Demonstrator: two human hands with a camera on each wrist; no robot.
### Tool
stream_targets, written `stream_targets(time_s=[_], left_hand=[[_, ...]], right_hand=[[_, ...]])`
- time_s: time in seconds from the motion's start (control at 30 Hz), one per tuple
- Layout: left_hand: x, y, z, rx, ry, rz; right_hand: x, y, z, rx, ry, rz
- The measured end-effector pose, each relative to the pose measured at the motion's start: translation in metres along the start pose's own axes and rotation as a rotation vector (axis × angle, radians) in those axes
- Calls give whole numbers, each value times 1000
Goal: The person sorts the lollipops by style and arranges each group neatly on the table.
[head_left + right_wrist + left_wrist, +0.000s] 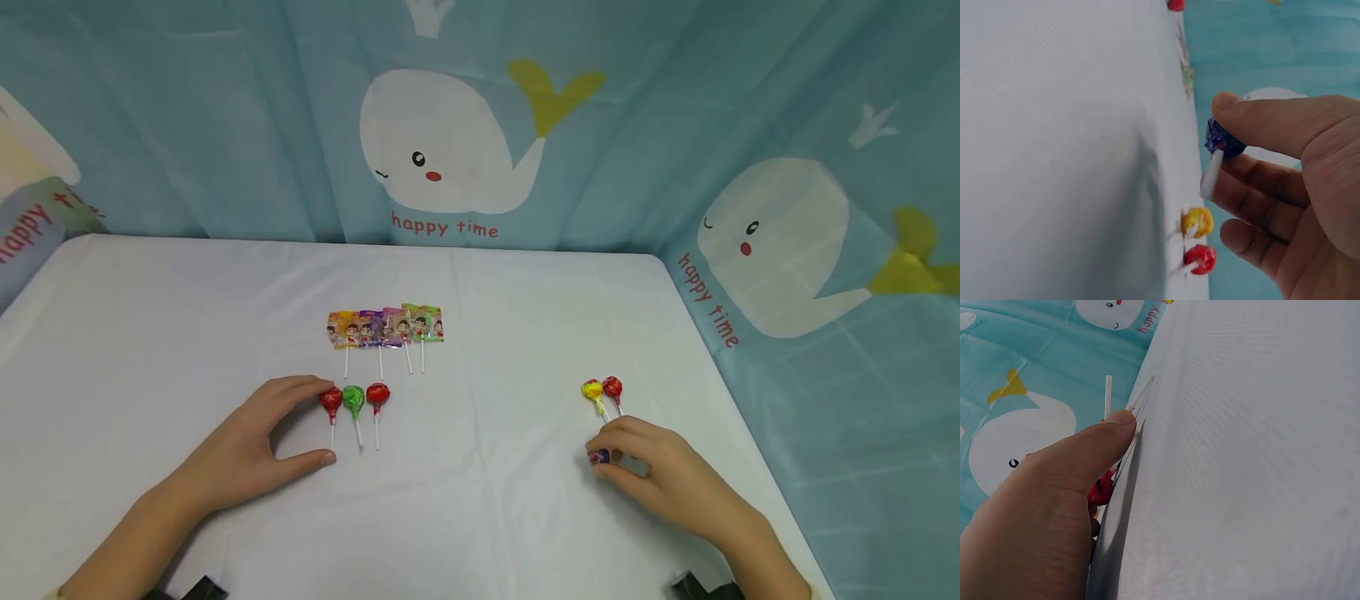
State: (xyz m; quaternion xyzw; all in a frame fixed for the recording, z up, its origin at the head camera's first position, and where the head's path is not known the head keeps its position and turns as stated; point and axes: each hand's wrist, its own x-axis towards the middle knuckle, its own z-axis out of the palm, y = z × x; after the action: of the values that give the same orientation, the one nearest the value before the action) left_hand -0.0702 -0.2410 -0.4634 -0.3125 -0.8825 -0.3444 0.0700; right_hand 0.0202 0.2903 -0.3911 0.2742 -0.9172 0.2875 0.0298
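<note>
On the left, a red lollipop (331,400), a green lollipop (353,399) and a second red lollipop (378,395) lie in a row, sticks towards me. My left hand (262,442) rests at the row's left end. Its fingertips touch the nearest red lollipop, and its thumb lies extended near the stick's end. With thumb and fingers, my right hand (652,467) pinches a dark blue lollipop (1222,139) by its wrapped head; its white stick shows in the right wrist view. Just beyond that hand lie a yellow lollipop (592,389) and another red lollipop (612,387).
Behind the left row, several flat lollipops in printed wrappers (384,326) lie side by side, slightly overlapping. A white cloth (480,517) covers the table. Blue curtains (637,100) with whale prints hang along its back and right edges.
</note>
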Motion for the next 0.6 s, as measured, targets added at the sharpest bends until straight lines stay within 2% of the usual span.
stream_targets(time_s=[0.23, 0.53, 0.6], left_hand=[[-1, 2, -1, -16, 6, 15], [0, 2, -1, -2, 4, 8], [1, 3, -1, -5, 1, 10]], right_hand=[[27, -7, 6, 13, 18, 53], [61, -4, 24, 70, 52, -30], [66, -4, 27, 71, 59, -26]])
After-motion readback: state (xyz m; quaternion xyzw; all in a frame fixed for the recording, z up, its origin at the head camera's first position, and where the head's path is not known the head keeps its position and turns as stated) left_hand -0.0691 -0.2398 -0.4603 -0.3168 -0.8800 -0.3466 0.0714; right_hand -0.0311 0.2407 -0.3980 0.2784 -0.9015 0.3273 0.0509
